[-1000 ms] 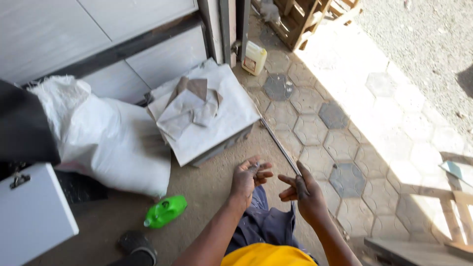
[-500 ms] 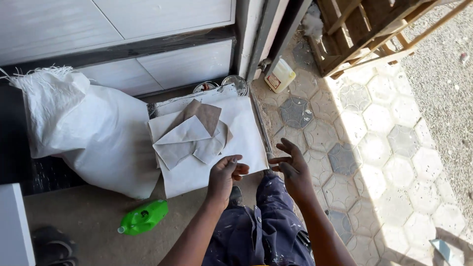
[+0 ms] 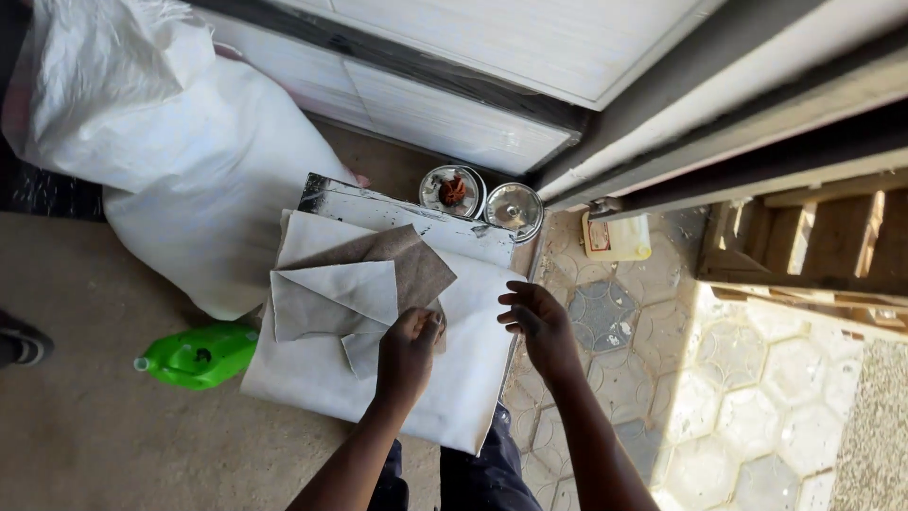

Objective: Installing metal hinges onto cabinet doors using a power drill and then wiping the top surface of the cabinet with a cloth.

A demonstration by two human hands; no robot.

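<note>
A white sheet (image 3: 454, 388) covers a low box, with folded grey-brown and white sheet pieces (image 3: 378, 274) lying on top. My left hand (image 3: 409, 352) rests on the stack. Its fingers curl shut on the lower right corner of a grey sheet piece. Just to the right, my right hand (image 3: 539, 326) hovers over the white sheet's right edge, fingers spread and holding nothing. My dark trouser legs (image 3: 473, 473) show below the box.
A big white sack (image 3: 189, 161) leans at the left. A green plastic bottle (image 3: 199, 355) lies beside the box. Two round metal tins (image 3: 482, 199) and a pale small container (image 3: 617, 237) stand by the wall. A wooden pallet (image 3: 813, 246) is at the right, and a shoe (image 3: 19, 345) at the far left.
My view has closed in on the box. Both hands went from the floor in front up onto the sheets. The thin rod by my right hand one second ago is out of sight.
</note>
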